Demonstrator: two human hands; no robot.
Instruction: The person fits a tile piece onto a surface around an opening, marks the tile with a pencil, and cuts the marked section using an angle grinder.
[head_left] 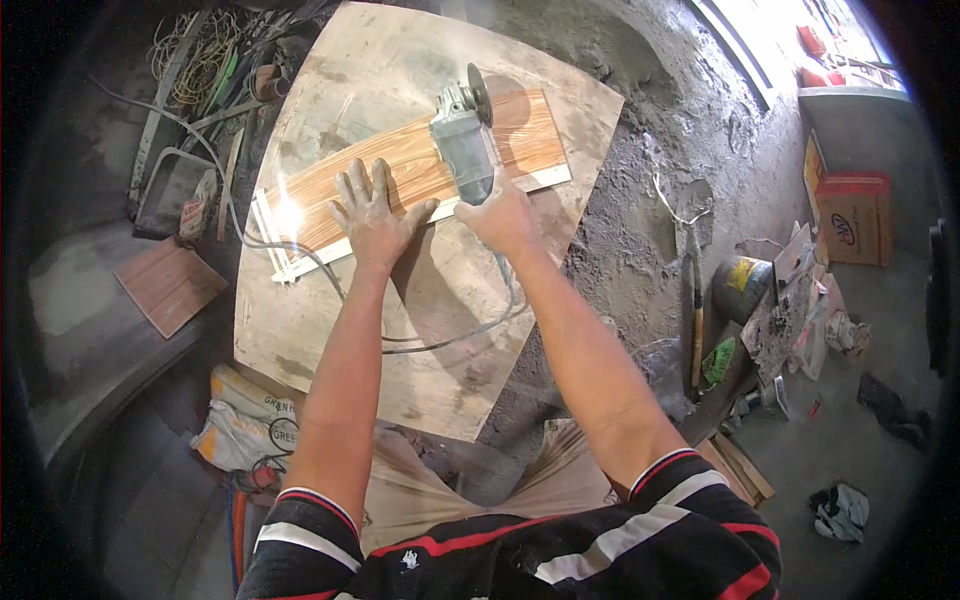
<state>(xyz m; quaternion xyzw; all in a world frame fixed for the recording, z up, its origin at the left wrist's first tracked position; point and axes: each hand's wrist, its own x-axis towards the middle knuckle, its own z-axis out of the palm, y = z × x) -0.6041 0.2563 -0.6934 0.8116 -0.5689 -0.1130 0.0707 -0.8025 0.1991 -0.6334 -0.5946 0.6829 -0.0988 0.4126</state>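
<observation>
The left hand (372, 212) lies flat, palm down, on the tile (400, 170), its fingers (360, 182) spread apart and pointing away from the person, the thumb stretched toward the right. It grips nothing; it presses on the wood-grain face near the tile's near edge.

The right hand (503, 215) is wrapped around the rear of the grinder (463, 140), fingers closed on its grey body, thumb side toward the left hand. The grinder lies across the tile, pointing away from the person, with its disc (480, 92) at the far end, at the tile's far edge. A fine haze of dust hangs around the disc.

The tile is a long plank-shaped piece, brown wood pattern, lying slantwise on the board (420, 330), its left end lower in the picture and its right end higher. A bright glare sits on its left end. Along its near edge runs a pale strip.

The cord (440, 345) loops from the grinder across the board below the hands and off to the left.

The board rests on rough ground. A sack (245, 420) lies by its near left corner. To the left lies a second tile (170, 285); to the right, a bucket (742, 285) and a red box (855, 215).
</observation>
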